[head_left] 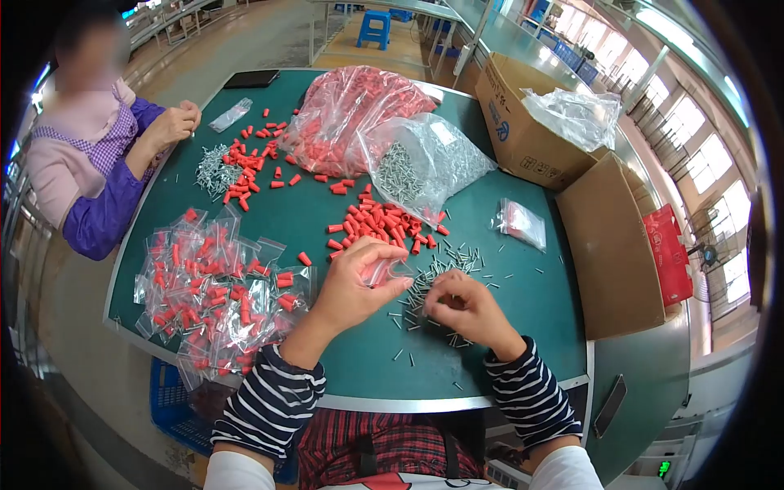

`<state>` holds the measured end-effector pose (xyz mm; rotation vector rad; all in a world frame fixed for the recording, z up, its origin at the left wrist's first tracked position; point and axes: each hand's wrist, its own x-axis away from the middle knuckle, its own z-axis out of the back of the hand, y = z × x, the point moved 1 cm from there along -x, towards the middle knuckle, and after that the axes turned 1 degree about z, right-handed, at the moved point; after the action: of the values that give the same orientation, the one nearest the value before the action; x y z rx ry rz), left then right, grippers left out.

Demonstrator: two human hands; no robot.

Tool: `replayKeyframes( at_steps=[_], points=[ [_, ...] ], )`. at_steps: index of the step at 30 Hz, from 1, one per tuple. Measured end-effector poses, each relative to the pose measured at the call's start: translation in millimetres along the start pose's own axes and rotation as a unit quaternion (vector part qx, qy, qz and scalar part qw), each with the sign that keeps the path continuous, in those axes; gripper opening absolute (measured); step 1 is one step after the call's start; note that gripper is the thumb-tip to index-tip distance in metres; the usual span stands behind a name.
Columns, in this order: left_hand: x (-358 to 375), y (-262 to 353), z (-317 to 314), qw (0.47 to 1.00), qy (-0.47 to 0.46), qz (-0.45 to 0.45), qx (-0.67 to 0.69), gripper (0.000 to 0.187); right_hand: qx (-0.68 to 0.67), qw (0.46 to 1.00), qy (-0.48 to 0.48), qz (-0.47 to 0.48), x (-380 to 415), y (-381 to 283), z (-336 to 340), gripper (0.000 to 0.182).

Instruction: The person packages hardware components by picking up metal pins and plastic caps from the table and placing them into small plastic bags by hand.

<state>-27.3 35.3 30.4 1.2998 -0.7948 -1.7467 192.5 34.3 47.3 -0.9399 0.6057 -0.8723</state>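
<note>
Striped sleeves [273, 400] sit closest to us, running forward over the green table [498, 286]. Biggest on that table is the cardboard box [523, 122] at the far right edge, with crumpled clear plastic [576, 114] on top. Next we see the large bag of red caps [351, 110] and, leaning against it, the bag of screws [420, 163]. At our left lies a wide heap of small filled packets [208, 294], each showing red caps inside. Loose red caps [380, 220] are piled just beyond our hands, and loose screws [445, 269] are scattered around and under them. A co-worker's hand [175, 122] rests at the far left edge, near another spread of caps and screws.

Our left hand [355, 286] grasps a small clear packet [384, 269] by its mouth, pinched between thumb and fingers just above the table. Our right hand [469, 310] is curled loosely over the screws, fingertips down among them; we cannot tell whether it actually has any pinched.
</note>
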Motion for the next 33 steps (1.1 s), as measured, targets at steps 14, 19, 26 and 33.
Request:
replayKeyframes(
  at_steps=[14, 19, 26, 33],
  points=[
    [5, 6, -12, 0.998, -0.042, 0.022, 0.034, 0.04, -0.313, 0.935, 0.147, -0.078, -7, -16, 0, 0.012],
    [7, 3, -17, 0.998, -0.043, 0.033, 0.031, 0.04, -0.173, 0.973, 0.149, 0.018, -11, -13, -12, 0.011],
    [6, 1, -17, 0.998, -0.041, 0.036, -0.007, 0.04, 0.017, 0.975, 0.203, 0.087, -22, -1, 4, 0.014],
    [2, 5, -14, 0.998, -0.037, 0.047, -0.021, 0.04, 0.234, 0.961, 0.137, 0.05, -67, 20, 6, 0.024]
  ],
)
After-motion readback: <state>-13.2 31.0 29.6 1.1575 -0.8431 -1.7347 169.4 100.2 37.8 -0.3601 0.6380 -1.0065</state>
